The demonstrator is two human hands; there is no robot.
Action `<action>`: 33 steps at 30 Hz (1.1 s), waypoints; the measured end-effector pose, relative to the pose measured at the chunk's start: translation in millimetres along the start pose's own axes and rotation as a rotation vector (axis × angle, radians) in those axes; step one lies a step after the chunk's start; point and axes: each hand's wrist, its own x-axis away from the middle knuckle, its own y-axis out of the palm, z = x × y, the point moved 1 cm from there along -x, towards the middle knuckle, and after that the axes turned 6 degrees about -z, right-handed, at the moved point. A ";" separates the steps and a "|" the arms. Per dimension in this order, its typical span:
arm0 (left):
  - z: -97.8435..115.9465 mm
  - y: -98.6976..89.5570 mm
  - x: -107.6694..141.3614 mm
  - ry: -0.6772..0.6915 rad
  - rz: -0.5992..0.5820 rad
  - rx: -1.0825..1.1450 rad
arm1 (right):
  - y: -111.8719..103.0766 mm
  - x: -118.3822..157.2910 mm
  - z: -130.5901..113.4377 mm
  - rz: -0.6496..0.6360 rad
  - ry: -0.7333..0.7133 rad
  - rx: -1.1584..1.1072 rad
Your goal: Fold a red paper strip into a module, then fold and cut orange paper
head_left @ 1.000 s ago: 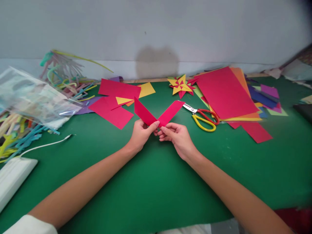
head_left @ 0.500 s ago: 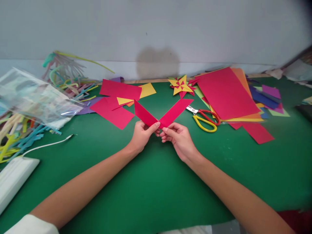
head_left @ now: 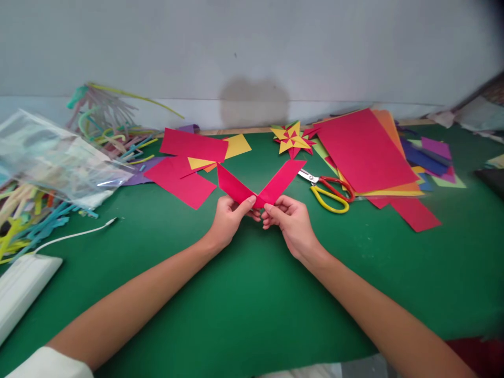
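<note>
A folded red paper (head_left: 280, 183) makes a V shape, its two arms slanting up and outward above the green tabletop. My left hand (head_left: 232, 214) pinches it near the bottom point of the V, thumb on top. On the other side of that point my right hand (head_left: 289, 218) pinches it too, thumb and fingers closed on the lower fold. Just past the paper's right tip lie scissors (head_left: 331, 198) with one red and one yellow handle. A red and yellow folded paper star (head_left: 293, 139) rests behind the paper.
Red paper pieces (head_left: 185, 184) and a yellow piece (head_left: 238, 146) lie at back left. A stack of coloured sheets (head_left: 364, 152) sits right. Pipe cleaners (head_left: 23, 215), a clear plastic bag (head_left: 59, 157) and a white power strip (head_left: 27, 289) with a cable occupy the left side.
The V's right arm tilts slightly more upright, its tip shifting a little left. Both hands keep their pinch near the bottom point.
</note>
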 end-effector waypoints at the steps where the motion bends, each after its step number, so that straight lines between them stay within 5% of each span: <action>1: -0.6 -0.8 0.0 -0.004 -0.005 0.011 | 0.2 0.1 -0.3 0.003 0.003 0.001; 33: 0.8 -1.1 -0.9 0.025 0.072 -0.088 | 2.5 0.8 -1.4 -0.094 -0.001 0.050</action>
